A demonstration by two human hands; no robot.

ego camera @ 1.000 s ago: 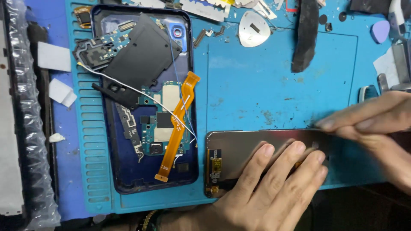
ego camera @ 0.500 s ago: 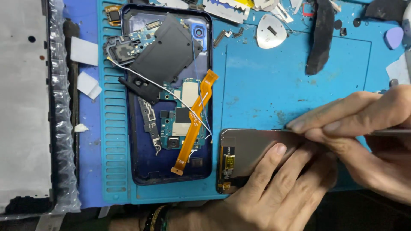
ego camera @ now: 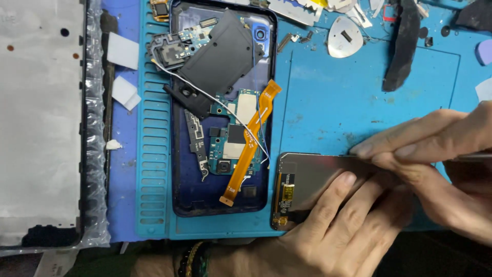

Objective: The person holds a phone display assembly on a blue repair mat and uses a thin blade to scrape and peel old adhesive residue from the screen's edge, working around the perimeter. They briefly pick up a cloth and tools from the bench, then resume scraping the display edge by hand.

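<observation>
Since the earlier frame the view has slid rightward, while both hands stay on the dark rectangular phone display panel (ego camera: 318, 179) near the tabletop's front edge. The left hand (ego camera: 328, 233) lies flat with fingers spread, pressing the panel onto the blue silicone work mat (ego camera: 369, 107). The right hand (ego camera: 435, 164) pinches a thin metal tool (ego camera: 474, 156) between thumb and fingers, its fingertips touching the panel's far edge. Just left of the panel lies the opened dark-blue phone body (ego camera: 220, 113) with an orange flex ribbon cable (ego camera: 251, 143) draped across its circuit board.
</observation>
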